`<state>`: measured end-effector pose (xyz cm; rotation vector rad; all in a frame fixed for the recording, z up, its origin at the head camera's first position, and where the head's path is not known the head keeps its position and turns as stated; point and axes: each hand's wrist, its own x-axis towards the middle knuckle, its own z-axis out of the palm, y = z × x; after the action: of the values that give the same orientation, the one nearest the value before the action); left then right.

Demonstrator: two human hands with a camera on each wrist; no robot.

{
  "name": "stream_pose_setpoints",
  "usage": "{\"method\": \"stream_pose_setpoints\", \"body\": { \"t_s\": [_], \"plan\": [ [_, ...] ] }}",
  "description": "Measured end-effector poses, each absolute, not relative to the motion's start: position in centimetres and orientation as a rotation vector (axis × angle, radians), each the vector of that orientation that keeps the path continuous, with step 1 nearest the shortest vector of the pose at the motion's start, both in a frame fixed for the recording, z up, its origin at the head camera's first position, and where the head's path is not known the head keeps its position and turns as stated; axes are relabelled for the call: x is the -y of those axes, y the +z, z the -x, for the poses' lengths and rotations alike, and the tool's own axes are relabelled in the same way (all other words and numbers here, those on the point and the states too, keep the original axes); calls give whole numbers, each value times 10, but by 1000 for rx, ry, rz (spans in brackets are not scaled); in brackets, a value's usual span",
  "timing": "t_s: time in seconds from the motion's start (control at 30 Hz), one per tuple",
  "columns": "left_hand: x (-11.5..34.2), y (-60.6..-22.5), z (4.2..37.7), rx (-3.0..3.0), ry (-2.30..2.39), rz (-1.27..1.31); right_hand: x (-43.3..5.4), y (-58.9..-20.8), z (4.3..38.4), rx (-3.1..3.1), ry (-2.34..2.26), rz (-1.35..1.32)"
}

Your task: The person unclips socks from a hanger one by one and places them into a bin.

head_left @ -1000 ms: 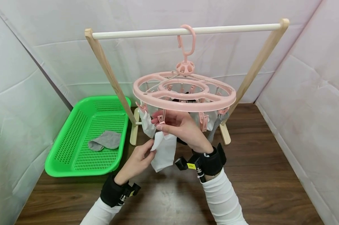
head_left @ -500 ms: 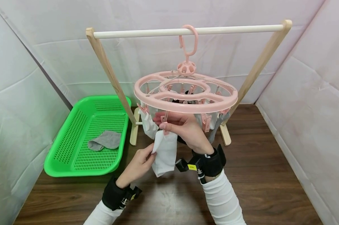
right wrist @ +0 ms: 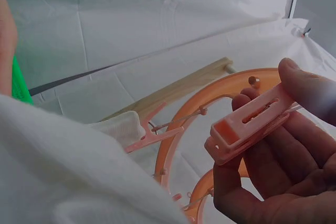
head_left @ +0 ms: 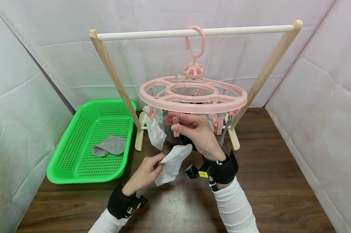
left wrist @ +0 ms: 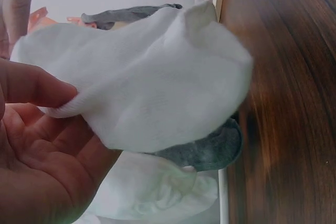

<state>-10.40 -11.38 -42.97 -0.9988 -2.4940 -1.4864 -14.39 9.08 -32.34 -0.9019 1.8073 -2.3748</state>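
- Left hand: the thumb and fingers are clamping together on the white sock, pinching one edge of the fabric; the left wrist view is showing the thumb lying above and the fingers lying below.
- White sock: it is hanging in the air from the left hand, below the hanger, its upper end pointing toward the right wrist. It is standing clear of the pink clip.
- Right hand: the thumb and fingers are clamping on the pink clip, which is hanging from the front of the hanger. Whether the grip is spreading the clip's jaws cannot be told.
- Pink hanger: its oval frame is hanging by a hook from the white rod, which is spanning two wooden posts.
- Hung laundry: a white garment is hanging from a clip at the frame's left end; a grey garment is hanging near its right end.
- Green basket: it is standing on the dark wooden table, left of the hanger, and is holding a grey cloth.
- Wrist straps: a black strap is encircling the left wrist, and another is encircling the right.
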Motion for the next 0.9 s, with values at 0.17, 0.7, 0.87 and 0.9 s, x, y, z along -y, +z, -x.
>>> {"method": "stream_pose_setpoints", "body": {
  "t_s": [0.17,0.7,0.87,0.9],
  "plan": [
    [112,-432,104,2508,-1503,1008,-93,-324,143,-1822,-2343,861],
    [110,-433,103,2535,-1527,1003,-96,-335,142,-1867,-2243,734],
    [113,-435,103,2567,-1507,990,-99,-346,139,-1841,-2239,668],
    [114,-435,103,2571,-1498,986,-100,-349,138,-1854,-2227,659]
  ]
}}
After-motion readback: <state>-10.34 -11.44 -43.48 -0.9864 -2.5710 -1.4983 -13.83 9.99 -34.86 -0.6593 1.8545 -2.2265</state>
